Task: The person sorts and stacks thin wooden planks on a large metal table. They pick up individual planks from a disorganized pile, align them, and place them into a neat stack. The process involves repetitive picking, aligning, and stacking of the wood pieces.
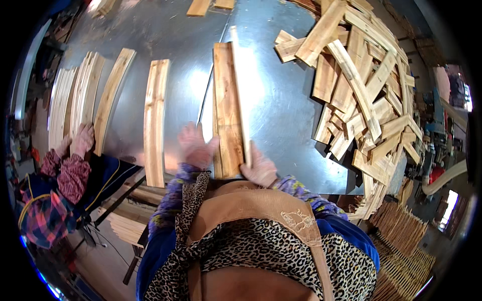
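Before me lies a flat wooden board, with the edge of another one showing beneath its left side. Along its right side a pale wooden slat stands on edge. My right hand grips the near end of that slat, thumb on the board side. My left hand is open at the left side of the flat board, fingers spread, the thumb at its edge. Further left, a single wooden plank rests on the metal table by itself.
A large heap of loose boards covers the table's right side. At the left, a co-worker's hands touch upright stacked slats, beside a lone slat. More wood pieces lie at the far edge. Stacked wood stands below right.
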A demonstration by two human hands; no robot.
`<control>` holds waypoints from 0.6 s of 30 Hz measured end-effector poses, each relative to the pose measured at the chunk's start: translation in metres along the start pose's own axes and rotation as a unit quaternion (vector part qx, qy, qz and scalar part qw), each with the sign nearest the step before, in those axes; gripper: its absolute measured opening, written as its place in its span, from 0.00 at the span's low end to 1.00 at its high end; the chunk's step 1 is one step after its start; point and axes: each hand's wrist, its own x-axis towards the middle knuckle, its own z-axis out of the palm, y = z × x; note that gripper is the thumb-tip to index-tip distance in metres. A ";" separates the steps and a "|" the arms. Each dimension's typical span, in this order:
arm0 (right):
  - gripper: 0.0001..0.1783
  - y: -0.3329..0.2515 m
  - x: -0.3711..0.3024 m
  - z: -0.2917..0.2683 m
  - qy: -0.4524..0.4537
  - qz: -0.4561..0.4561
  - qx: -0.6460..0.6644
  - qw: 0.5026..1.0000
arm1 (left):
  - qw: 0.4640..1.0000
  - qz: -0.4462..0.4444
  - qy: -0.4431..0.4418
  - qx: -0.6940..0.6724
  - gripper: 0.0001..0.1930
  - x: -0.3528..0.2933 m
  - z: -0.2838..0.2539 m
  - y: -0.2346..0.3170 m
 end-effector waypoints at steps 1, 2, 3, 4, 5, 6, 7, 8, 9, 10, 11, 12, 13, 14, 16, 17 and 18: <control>0.64 0.028 0.012 0.032 0.052 -0.095 0.022 0.994 | 0.999 0.017 0.030 -0.009 0.39 0.002 0.006 0.026; 0.66 0.013 0.010 0.017 -0.001 -0.068 0.046 0.997 | 0.984 -0.028 -0.027 -0.171 0.40 0.011 -0.009 0.044; 0.66 0.014 0.013 0.022 0.011 -0.064 0.043 0.997 | 0.938 -0.071 -0.088 -0.326 0.41 0.020 -0.026 0.057; 0.65 0.013 0.014 0.025 0.020 -0.068 0.039 0.997 | 0.865 -0.118 -0.145 -0.465 0.42 0.027 -0.041 0.066; 0.66 0.010 0.012 0.019 0.035 -0.088 0.038 0.995 | 0.743 -0.178 -0.094 -0.638 0.46 0.019 -0.039 0.080; 0.66 0.008 0.014 0.006 -0.025 -0.054 0.030 0.998 | 0.770 -0.164 -0.128 -0.603 0.47 0.017 -0.038 0.087; 0.66 0.005 0.014 -0.012 -0.082 -0.014 0.029 0.996 | 0.796 -0.144 -0.168 -0.564 0.48 0.026 -0.072 0.095; 0.66 0.005 0.015 -0.022 -0.145 0.021 0.024 0.989 | 0.818 -0.132 -0.203 -0.521 0.49 0.031 -0.091 0.099; 0.53 0.018 0.016 -0.028 -0.080 -0.086 0.012 0.993 | 0.858 -0.093 -0.195 -0.467 0.55 0.033 -0.078 0.101; 0.46 0.047 0.045 -0.030 -0.068 -0.142 -0.007 0.988 | 0.864 -0.090 -0.208 -0.450 0.56 0.036 -0.079 0.101; 0.39 0.074 0.083 -0.042 -0.047 -0.191 -0.024 0.980 | 0.869 -0.078 -0.224 -0.434 0.57 0.043 -0.078 0.100; 0.30 0.064 0.094 -0.087 0.069 -0.080 -0.018 0.994 | 0.874 -0.076 -0.235 -0.418 0.58 0.048 -0.073 0.097; 0.31 0.066 0.117 -0.118 0.294 -0.034 0.055 0.954 | 0.881 -0.057 -0.200 -0.425 0.57 0.041 -0.062 0.094; 0.34 0.081 0.153 -0.159 0.428 -0.014 0.035 0.903 | 0.857 -0.079 -0.205 -0.466 0.56 0.039 -0.064 0.093; 0.44 0.069 0.193 -0.245 0.516 0.017 0.215 0.829 | 0.803 -0.128 -0.207 -0.544 0.54 0.037 -0.067 0.084; 0.42 0.088 0.236 -0.266 0.608 0.102 0.199 0.762 | 0.739 -0.122 -0.195 -0.633 0.49 0.050 -0.061 0.080; 0.43 0.075 0.242 -0.287 0.521 0.033 0.328 0.787 | 0.668 -0.139 -0.170 -0.711 0.45 0.051 -0.056 0.070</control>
